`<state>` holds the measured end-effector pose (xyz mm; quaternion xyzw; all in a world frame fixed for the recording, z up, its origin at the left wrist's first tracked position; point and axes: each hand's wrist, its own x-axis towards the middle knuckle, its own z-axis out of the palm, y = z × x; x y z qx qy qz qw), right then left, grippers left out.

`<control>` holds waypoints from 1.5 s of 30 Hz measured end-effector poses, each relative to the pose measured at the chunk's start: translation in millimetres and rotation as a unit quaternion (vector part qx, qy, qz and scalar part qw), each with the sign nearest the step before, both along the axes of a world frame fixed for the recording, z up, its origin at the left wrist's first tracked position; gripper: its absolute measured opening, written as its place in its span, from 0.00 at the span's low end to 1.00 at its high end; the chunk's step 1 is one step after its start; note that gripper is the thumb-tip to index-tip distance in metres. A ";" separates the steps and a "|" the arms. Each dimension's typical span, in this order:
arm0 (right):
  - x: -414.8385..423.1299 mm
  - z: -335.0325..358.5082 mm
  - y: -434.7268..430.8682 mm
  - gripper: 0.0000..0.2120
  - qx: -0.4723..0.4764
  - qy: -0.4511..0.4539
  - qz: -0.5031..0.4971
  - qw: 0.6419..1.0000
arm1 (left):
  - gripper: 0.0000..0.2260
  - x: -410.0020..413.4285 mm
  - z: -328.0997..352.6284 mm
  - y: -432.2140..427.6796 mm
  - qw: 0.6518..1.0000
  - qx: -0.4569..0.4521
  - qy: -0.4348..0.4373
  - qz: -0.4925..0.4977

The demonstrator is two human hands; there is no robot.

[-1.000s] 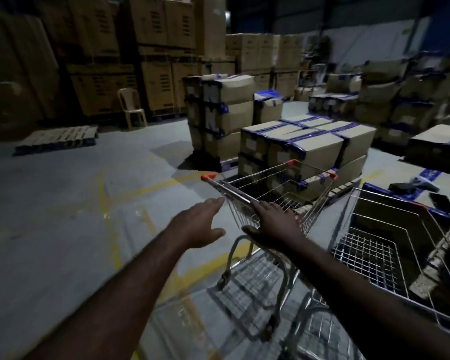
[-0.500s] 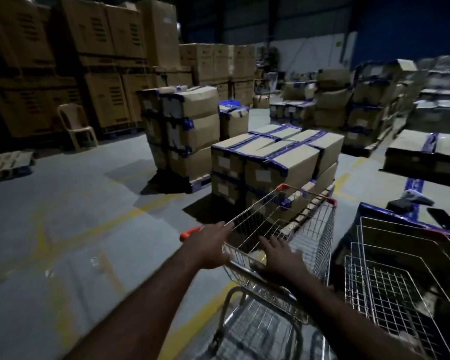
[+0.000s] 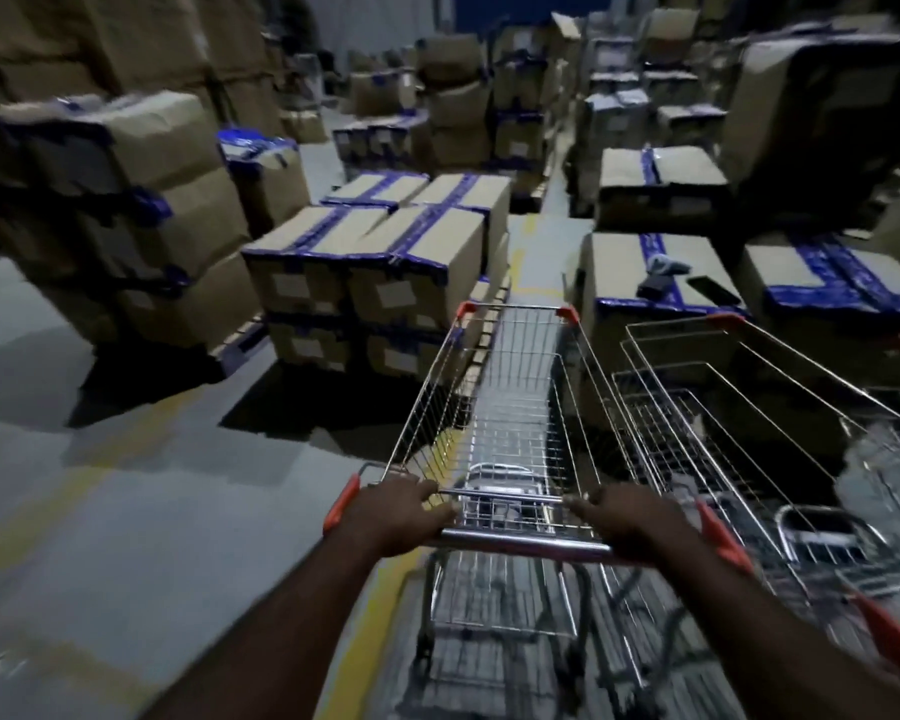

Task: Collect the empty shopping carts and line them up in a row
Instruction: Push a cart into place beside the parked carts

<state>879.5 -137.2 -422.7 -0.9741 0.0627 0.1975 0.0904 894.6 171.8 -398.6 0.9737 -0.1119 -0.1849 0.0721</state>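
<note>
An empty wire shopping cart (image 3: 510, 407) with orange corner caps stands straight ahead of me, its basket pointing away. My left hand (image 3: 401, 511) grips the left end of its handle bar. My right hand (image 3: 630, 517) grips the right end of the same bar. A second empty wire cart (image 3: 749, 407) stands close on the right, roughly parallel to the first, its orange handle (image 3: 894, 636) near the frame's lower right edge.
Pallets of taped cardboard boxes (image 3: 385, 262) stand just beyond the cart's front and to the left (image 3: 126, 215). More boxes (image 3: 661, 272) sit ahead on the right, with dark small items on top. Grey floor (image 3: 100, 511) with yellow lines lies to my left.
The cart has swung round from a skewed angle to point straight ahead. Both hands have moved from its rim onto the handle bar. My view has turned to the right.
</note>
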 end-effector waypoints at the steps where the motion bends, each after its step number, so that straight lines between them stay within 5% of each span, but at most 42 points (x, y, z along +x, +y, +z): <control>1: -2.1 1.3 2.4 0.35 -0.008 -0.016 -0.020 1.000 | 0.33 -0.7 -1.1 3.9 1.000 -0.010 -0.019 -0.005; 6: -34.1 1.0 21.0 0.49 0.020 -0.095 -0.106 0.990 | 0.34 7.5 -4.4 11.8 0.997 -0.045 -0.044 -0.043; 11: -62.3 2.0 40.7 0.49 -0.009 -0.129 -0.092 0.987 | 0.46 15.8 -7.6 31.3 0.992 -0.045 0.005 -0.114; 14: -69.9 -0.5 48.8 0.47 -0.028 -0.141 -0.101 0.984 | 0.50 18.5 -2.6 45.9 0.978 0.053 0.048 -0.196; 19: -86.2 -13.4 57.7 0.52 -0.053 -0.166 -0.118 0.978 | 0.47 13.2 -15.9 50.7 0.975 0.077 -0.015 -0.210; 23: -86.7 -9.7 60.7 0.46 -0.057 -0.173 -0.114 0.977 | 0.45 16.2 -23.8 50.0 0.979 0.070 -0.042 -0.189; 34: -26.7 -13.3 54.8 0.45 -0.077 -0.185 -0.111 0.973 | 0.44 57.1 -12.3 42.0 0.978 0.102 -0.069 -0.166; 45: 99.1 -7.0 34.2 0.39 -0.079 -0.172 -0.129 0.973 | 0.40 200.0 -19.0 12.4 0.978 0.090 -0.078 -0.173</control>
